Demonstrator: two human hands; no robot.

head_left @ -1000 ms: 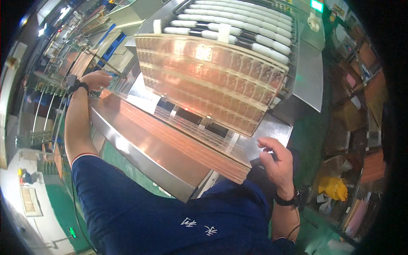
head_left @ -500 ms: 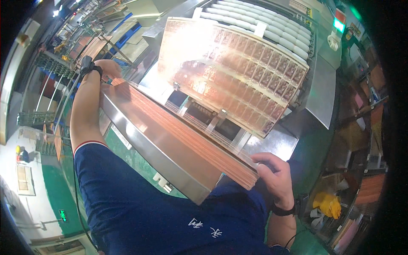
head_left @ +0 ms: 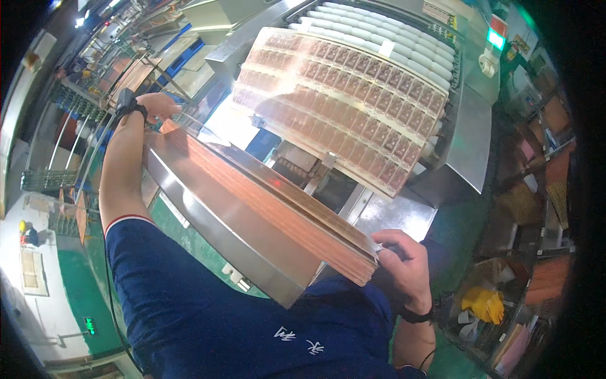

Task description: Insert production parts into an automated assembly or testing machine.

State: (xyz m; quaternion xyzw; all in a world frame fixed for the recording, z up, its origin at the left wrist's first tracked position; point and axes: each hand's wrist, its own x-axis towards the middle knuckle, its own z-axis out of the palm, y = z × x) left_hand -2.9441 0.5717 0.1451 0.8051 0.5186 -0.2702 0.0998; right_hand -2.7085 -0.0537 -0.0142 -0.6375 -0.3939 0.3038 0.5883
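Note:
A thick stack of copper-coloured panels [head_left: 271, 196] stands on edge in a metal tray [head_left: 221, 234] in front of my body. Along the stack's far side, a thin copper panel [head_left: 303, 211] stands slightly apart from the rest. My right hand [head_left: 407, 262] pinches that panel's right end between thumb and fingers. At its far left end is my left hand [head_left: 158, 106], fingers curled at the panel's corner and partly hidden. Beyond it, a wide copper circuit panel [head_left: 334, 107] with rows of rectangular patterns lies tilted against the machine's rollers.
White rollers [head_left: 385, 38] run across the machine behind the patterned panel, with metal clips [head_left: 329, 159] at its lower edge. A lit signal lamp [head_left: 497, 38] stands at the upper right. On the right are shelves with yellow gloves [head_left: 484, 304]; racks [head_left: 50, 180] stand on the left.
The view has shifted slightly. The thin panel between my hands now shows more of its face and has tipped apart from the stack. Glare on the patterned panel has faded.

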